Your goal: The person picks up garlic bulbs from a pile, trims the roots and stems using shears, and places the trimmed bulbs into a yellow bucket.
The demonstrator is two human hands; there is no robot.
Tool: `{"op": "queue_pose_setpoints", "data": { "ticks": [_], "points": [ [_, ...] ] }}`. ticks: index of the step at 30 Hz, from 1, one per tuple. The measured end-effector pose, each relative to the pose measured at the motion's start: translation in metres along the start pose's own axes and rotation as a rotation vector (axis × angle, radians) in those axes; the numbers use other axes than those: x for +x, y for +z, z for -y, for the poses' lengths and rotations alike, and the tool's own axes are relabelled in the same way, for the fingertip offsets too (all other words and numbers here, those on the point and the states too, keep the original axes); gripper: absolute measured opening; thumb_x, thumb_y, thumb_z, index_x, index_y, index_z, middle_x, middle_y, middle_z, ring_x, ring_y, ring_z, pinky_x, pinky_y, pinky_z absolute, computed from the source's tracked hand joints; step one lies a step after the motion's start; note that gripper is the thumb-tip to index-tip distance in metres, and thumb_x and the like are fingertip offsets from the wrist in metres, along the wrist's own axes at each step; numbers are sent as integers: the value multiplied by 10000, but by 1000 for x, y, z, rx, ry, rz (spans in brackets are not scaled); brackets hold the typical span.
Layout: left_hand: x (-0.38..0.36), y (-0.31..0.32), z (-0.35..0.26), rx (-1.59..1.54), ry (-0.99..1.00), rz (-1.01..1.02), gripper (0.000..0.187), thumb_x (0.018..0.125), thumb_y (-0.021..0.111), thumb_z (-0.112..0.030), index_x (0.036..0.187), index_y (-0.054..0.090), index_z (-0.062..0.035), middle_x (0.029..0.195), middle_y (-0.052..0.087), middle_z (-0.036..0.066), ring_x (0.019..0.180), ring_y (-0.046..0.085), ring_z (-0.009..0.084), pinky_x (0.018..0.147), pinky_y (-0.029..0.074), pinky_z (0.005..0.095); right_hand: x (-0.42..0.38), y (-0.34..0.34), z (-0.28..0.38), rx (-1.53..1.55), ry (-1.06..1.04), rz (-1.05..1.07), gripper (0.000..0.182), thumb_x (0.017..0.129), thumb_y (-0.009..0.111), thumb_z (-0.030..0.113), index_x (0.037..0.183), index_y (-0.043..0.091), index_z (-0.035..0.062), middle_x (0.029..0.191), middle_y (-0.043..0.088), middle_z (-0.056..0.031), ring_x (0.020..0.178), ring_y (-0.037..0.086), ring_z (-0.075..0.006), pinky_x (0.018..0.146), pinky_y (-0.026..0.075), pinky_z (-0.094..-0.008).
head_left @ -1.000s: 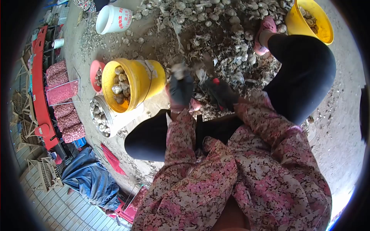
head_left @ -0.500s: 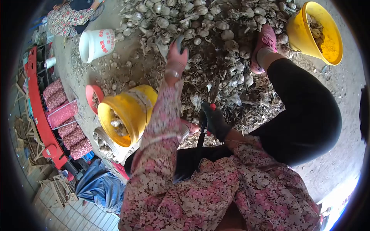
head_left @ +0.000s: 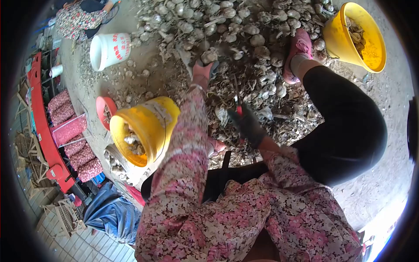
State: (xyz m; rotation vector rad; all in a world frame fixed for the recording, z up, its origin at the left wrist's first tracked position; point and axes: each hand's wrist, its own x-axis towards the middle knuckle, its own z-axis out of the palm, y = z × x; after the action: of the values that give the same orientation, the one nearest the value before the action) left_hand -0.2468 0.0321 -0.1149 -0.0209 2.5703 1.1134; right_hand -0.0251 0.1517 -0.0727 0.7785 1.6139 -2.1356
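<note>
gripping a papery garlic bulb (head_left: pixel 209 56), gloved left hand (head_left: pixel 203 70)

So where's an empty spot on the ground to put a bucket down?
Bare ground shows right of the bent knee, below the far yellow bucket. A smaller bare strip lies beside the white bucket. Ahead it's crowded: the garlic pile fills the ground where the left hand reaches, and the near yellow bucket blocks the left.

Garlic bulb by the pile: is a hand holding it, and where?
The left hand grips a garlic bulb from underneath. The right hand holds a red-handled tool by its handle.
</note>
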Motion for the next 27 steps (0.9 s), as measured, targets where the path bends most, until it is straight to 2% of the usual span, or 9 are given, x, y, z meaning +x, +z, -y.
{"op": "queue_pose_setpoints", "data": {
  "ticks": [2,3,5,7,9,14,18,24,27],
  "points": [
    [-42,-23,10,-622,-329,91,515,753,747,-153,1215,541,-58,927,676,102,865,660,216,698,530,312,-2,-8,13,-343,-219,-41,394,848,652,298,1103,480,52,718,588,-115,623,600,-280,547,470,-378],
    [-57,-28,27,-626,-330,70,515,753,747,-153,1215,541,-58,927,676,102,865,660,216,698,530,312,-7,-13,31,-519,-391,-97,457,820,660,295,1150,473,42,749,596,-148,665,605,-327,578,475,-410],
    [-90,-28,66,-592,20,-42,494,767,720,-89,1225,536,-63,1015,663,88,855,660,170,659,531,280,-13,-15,47,-695,-574,-141,524,791,668,293,1197,465,32,780,605,-182,706,610,-374,609,481,-443],
    [-135,-40,38,-511,121,-55,524,754,721,-91,1240,526,-55,1068,652,97,914,647,180,742,530,304,-19,-13,50,-1027,-650,-150,608,757,667,306,1245,450,15,828,618,-176,745,619,-366,639,479,-475],
    [-174,-48,7,-160,165,-163,599,702,760,-90,1239,505,-16,1117,627,129,1014,611,214,886,480,326,-31,-10,52,-1093,-660,-138,627,747,665,345,1231,456,5,862,621,-173,757,622,-364,649,480,-473],
    [-240,-60,-34,34,52,-131,639,671,787,-182,1234,525,-32,1109,635,145,1035,616,250,890,482,341,-62,-8,47,-1214,-520,88,542,762,664,326,1160,502,-4,825,631,-179,811,625,-349,694,493,-454],
    [-264,-51,-14,-23,107,-186,619,670,790,-182,1211,537,-18,1099,637,150,1020,622,252,886,485,342,-65,-15,32,-1278,-433,275,459,775,638,322,1102,529,18,881,645,-181,848,635,-347,743,494,-452],
    [-263,-52,9,-127,23,-102,558,707,772,-161,1194,547,-6,1100,641,122,1006,618,208,874,485,319,-52,-19,6,-1137,-451,203,254,784,620,252,952,581,67,822,635,-169,802,624,-359,691,484,-467],
    [-267,-53,3,-264,211,-173,464,749,719,-113,1175,555,-31,1080,638,95,979,615,203,845,493,319,-38,-30,0,-1207,-437,228,263,831,593,294,974,600,73,885,645,-177,862,629,-357,748,486,-457]
  ]
}}
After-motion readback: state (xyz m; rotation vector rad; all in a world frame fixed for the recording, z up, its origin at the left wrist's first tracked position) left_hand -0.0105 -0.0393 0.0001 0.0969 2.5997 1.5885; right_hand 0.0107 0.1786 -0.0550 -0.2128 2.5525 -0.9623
